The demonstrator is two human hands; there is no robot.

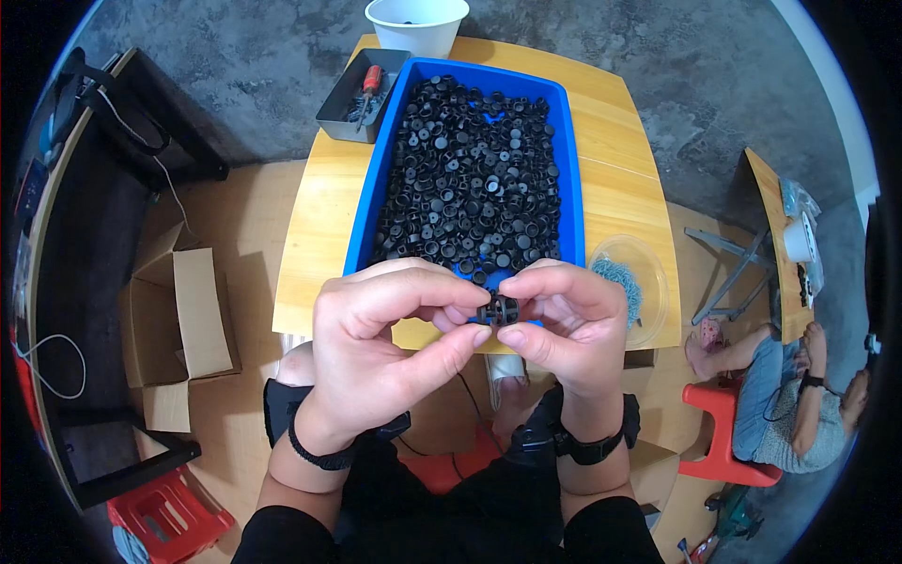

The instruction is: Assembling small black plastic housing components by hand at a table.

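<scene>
Between my two hands is a small round black plastic part [498,310] with ribs or slots on its side. My left hand [390,329] pinches it from the left with thumb and forefinger. From the other side, the thumb and fingers of my right hand [573,324] close on it too. Both hands hover over the near edge of a blue bin [571,169], which holds a great many loose small black plastic parts [470,179]. Whether the held part is one piece or two joined pieces, I cannot tell.
Left of the bin, a grey tray [335,120] holds a red-handled screwdriver [371,83]. Behind stands a white bucket [418,33]. A clear round dish [655,273] of small bluish metal pieces [620,282] sits right. A cardboard box [202,310] lies left; another person [803,414] sits far right.
</scene>
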